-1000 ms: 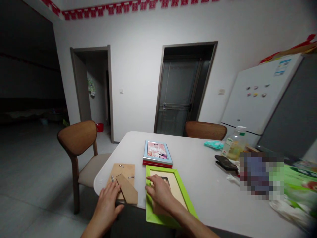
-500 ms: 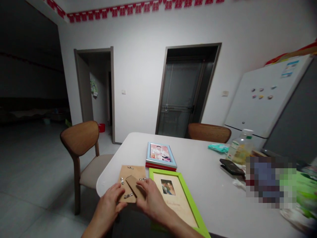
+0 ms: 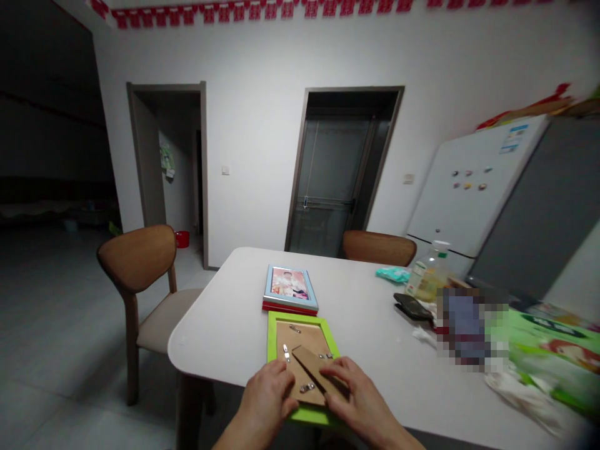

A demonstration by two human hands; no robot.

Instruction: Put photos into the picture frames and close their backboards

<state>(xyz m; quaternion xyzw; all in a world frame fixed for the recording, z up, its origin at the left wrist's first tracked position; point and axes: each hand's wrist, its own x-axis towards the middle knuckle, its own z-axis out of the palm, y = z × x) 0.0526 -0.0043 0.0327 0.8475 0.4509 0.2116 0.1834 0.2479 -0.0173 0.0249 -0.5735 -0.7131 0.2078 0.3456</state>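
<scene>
The brown backing board [image 3: 302, 336] of a picture frame lies over the green picture frame [image 3: 272, 337] near the table's front edge. Metal clips and a fold-out stand [image 3: 310, 361] show on its upper side. My left hand [image 3: 267, 394] grips the board's left lower edge, fingers bent on top. On the other side, my right hand [image 3: 363, 397] holds the stand and the lower right of the board between thumb and fingers. Whether the board sits fully down inside the frame I cannot tell. Behind it lies a light-blue picture frame [image 3: 309, 299] on top of something red-edged.
On the right of the white table [image 3: 225, 312] are a bottle [image 3: 424, 278], a teal packet [image 3: 392, 275], a dark wallet-like item [image 3: 412, 307] and a green package [image 3: 553, 340]. Wooden chairs stand at the left [image 3: 138, 259] and far side [image 3: 379, 249].
Both hands have carried the backing board rightwards, from beside the green frame to over it, covering the picture inside. The view has turned slightly right.
</scene>
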